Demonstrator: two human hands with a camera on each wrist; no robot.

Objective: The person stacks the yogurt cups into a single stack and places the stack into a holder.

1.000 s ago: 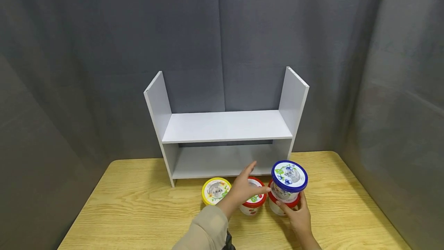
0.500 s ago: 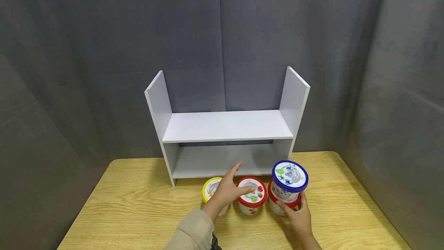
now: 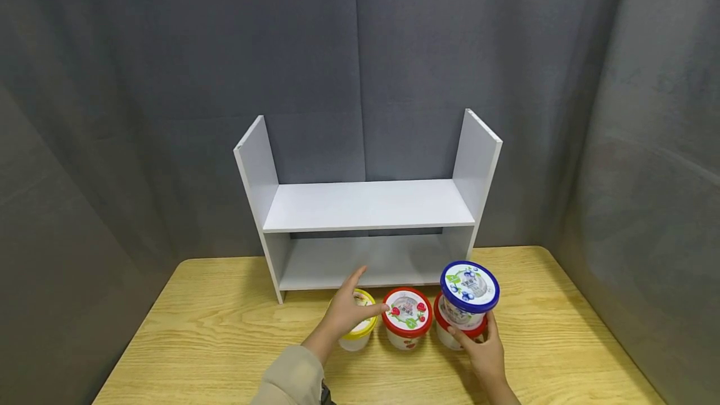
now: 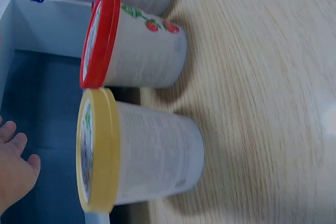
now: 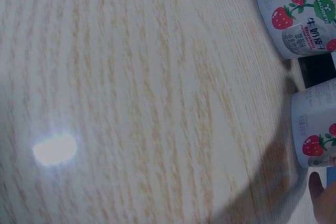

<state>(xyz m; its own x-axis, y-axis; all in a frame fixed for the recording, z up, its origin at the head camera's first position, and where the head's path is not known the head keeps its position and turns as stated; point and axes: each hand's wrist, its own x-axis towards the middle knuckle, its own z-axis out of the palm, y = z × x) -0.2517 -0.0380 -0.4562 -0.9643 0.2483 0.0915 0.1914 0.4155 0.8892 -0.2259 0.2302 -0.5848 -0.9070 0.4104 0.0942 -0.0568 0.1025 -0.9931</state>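
Over the yellow-lidded tub (image 3: 355, 342) hangs my left hand (image 3: 342, 314), fingers spread and nothing in them. Its thumb tip is near the rim of the middle red-lidded strawberry tub (image 3: 407, 316). On the right, a blue-lidded blueberry tub (image 3: 469, 286) sits on top of a second red-lidded tub (image 3: 448, 337). My right hand (image 3: 485, 350) holds the stack where the two tubs meet, thumb in front and fingers at the right side, apparently round the blueberry tub's lower part. In the right wrist view only a bit of that hand (image 5: 326, 203) shows.
A white two-tier shelf (image 3: 368, 205) stands behind the tubs on the wooden table (image 3: 214, 336). Its upright side panels (image 3: 475, 161) rise at both ends. Grey curtains (image 3: 315, 67) close off the back and sides.
My left hand has moved left, from over the middle red-lidded tub to over the yellow-lidded tub, uncovering the red lid. My right hand and the stack have stayed in place.
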